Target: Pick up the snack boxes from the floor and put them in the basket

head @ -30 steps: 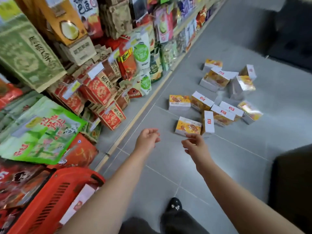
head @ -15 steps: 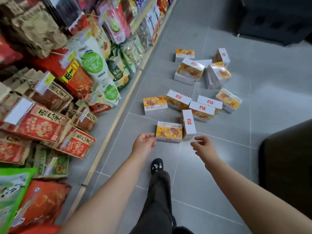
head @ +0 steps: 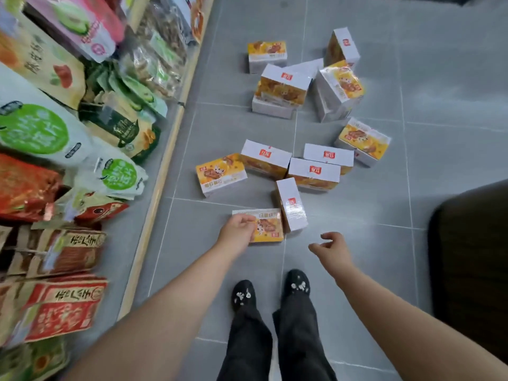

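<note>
Shop aisle: shelf (head: 154, 204) packed with snack bags (head: 41, 133), tiled floor (head: 453, 160).

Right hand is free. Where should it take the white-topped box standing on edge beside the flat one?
Probably from above, right hand coming from the right: pinch the standing box across its narrow white top. Its long sides stand upright, and the flat box crowds its near left.

Red logo on white sides of snack boxes (head: 313, 170) — illegible, Chinese lettering on shelf bags (head: 55, 312) — blurred, unreadable
</note>
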